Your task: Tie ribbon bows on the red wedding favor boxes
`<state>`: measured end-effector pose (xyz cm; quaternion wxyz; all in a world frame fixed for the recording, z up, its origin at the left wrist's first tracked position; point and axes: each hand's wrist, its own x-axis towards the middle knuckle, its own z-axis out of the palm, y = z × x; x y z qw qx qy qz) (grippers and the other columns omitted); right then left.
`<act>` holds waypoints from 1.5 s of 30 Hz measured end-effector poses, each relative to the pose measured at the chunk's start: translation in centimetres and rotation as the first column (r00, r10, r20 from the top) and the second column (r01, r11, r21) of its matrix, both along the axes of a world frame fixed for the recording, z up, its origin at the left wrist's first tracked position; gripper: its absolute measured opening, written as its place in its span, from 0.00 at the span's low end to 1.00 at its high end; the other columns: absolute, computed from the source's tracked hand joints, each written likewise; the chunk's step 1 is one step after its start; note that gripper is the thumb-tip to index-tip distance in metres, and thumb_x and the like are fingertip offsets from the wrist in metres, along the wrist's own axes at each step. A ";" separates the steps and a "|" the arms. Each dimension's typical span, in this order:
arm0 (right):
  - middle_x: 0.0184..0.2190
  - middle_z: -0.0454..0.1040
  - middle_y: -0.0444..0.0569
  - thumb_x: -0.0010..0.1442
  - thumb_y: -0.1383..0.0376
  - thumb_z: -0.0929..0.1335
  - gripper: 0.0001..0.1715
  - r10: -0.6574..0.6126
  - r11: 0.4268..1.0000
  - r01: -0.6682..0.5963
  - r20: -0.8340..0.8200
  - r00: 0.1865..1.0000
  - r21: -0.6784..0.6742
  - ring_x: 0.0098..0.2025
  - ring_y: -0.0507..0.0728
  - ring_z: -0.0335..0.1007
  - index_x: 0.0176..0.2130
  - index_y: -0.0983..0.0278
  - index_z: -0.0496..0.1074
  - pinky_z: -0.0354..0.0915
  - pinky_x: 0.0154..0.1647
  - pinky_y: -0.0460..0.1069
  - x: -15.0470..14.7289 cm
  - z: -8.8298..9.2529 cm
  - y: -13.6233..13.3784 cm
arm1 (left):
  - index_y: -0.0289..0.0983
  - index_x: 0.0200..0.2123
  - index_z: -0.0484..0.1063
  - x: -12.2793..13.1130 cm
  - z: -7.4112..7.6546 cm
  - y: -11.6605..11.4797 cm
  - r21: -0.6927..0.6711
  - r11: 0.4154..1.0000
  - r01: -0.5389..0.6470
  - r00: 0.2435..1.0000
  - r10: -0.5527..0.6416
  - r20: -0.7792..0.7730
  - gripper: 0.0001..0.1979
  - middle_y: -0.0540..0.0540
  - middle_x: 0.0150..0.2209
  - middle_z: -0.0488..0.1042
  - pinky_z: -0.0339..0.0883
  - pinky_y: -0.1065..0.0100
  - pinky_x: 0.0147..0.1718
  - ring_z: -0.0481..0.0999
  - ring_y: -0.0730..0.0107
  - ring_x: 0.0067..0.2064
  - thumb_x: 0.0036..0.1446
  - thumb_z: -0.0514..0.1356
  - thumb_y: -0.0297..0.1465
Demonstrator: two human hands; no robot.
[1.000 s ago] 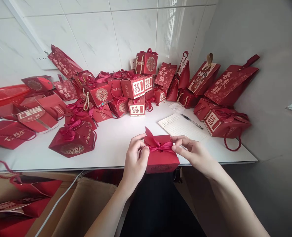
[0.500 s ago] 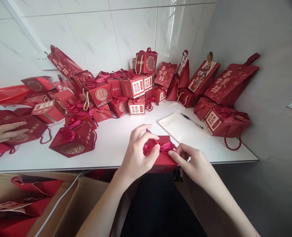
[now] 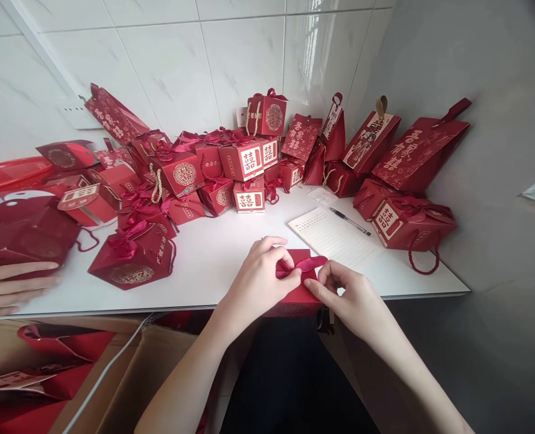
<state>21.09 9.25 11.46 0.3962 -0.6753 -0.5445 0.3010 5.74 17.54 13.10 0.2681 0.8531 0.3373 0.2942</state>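
Note:
A red gift box (image 3: 294, 308) stands at the table's front edge, right in front of me. A shiny crimson ribbon (image 3: 311, 263) lies tied across its top. My left hand (image 3: 267, 271) pinches the ribbon near its middle between thumb and fingers, covering the left part of the bow. From the right, my right hand (image 3: 346, 288) has its thumb and curled index finger closed at the ribbon's right side; the thumb tip rests low over the box top. Exactly how much ribbon lies between those fingers is hidden.
Red gift boxes (image 3: 183, 172) pile up along the tiled wall. A notebook (image 3: 335, 235) and pen (image 3: 351, 221) lie behind my box. At left, another person's hand (image 3: 14, 286) is on a dark red box (image 3: 36, 232). Below stands an open carton (image 3: 145, 374) beside a white cable (image 3: 108, 367).
My left hand has shifted right and closed its fingers on the ribbon. The ribbon's right loop shows more plainly. The other person's hand has moved lower, and their box has turned.

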 end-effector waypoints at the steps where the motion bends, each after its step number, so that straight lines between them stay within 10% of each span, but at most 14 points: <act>1: 0.19 0.59 0.39 0.56 0.55 0.66 0.17 0.004 1.000 -0.004 -0.009 1.000 0.002 0.23 0.50 0.53 0.23 0.61 0.59 0.53 0.24 0.45 0.0 -0.1 0.0 | 0.37 0.25 0.65 0.1 0.0 0.0 -0.023 1.000 -0.006 1.000 0.006 -0.003 0.08 0.44 0.46 0.70 0.65 0.59 0.51 0.68 0.59 0.54 0.52 0.61 0.25; 14: 0.19 0.59 0.39 0.57 0.55 0.65 0.18 0.059 0.998 -0.054 -0.140 0.988 0.034 0.23 0.49 0.52 0.23 0.62 0.58 0.50 0.24 0.46 0.1 -0.3 0.3 | 0.39 0.36 0.68 0.1 -0.7 0.3 -0.036 0.999 0.028 0.996 -0.025 0.084 0.11 0.44 0.49 0.67 0.63 0.60 0.54 0.64 0.62 0.58 0.54 0.52 0.20; 24: 0.19 0.57 0.38 0.58 0.52 0.65 0.21 0.066 0.998 -0.065 -0.227 0.972 0.015 0.22 0.48 0.51 0.23 0.62 0.57 0.49 0.22 0.45 0.1 -0.2 0.4 | 0.40 0.45 0.72 -1.0 -0.8 0.9 -0.110 0.994 -0.020 0.978 0.042 0.203 0.12 0.44 0.56 0.64 0.56 0.60 0.59 0.62 0.61 0.60 0.61 0.53 0.33; 31: 0.18 0.56 0.37 0.53 0.46 0.68 0.26 0.094 0.991 -0.126 -0.437 0.894 -0.044 0.21 0.47 0.46 0.22 0.63 0.58 0.44 0.21 0.45 0.4 -0.2 0.9 | 0.38 0.23 0.58 -3.0 -1.2 -0.1 -0.336 0.914 -0.227 0.949 0.286 0.136 0.17 0.53 0.22 0.61 0.59 0.71 0.29 0.63 0.72 0.27 0.60 0.52 0.41; 45: 0.17 0.45 0.34 0.49 0.52 0.73 0.26 0.094 0.980 -0.195 -0.788 0.608 -0.033 0.20 0.45 0.35 0.20 0.63 0.56 0.38 0.20 0.45 1.0 -1.4 1.6 | 0.37 0.22 0.55 -3.2 -2.5 -0.6 -0.541 0.841 -0.036 0.930 0.227 0.291 0.15 0.55 0.21 0.53 0.50 0.73 0.23 0.53 0.77 0.24 0.57 0.54 0.36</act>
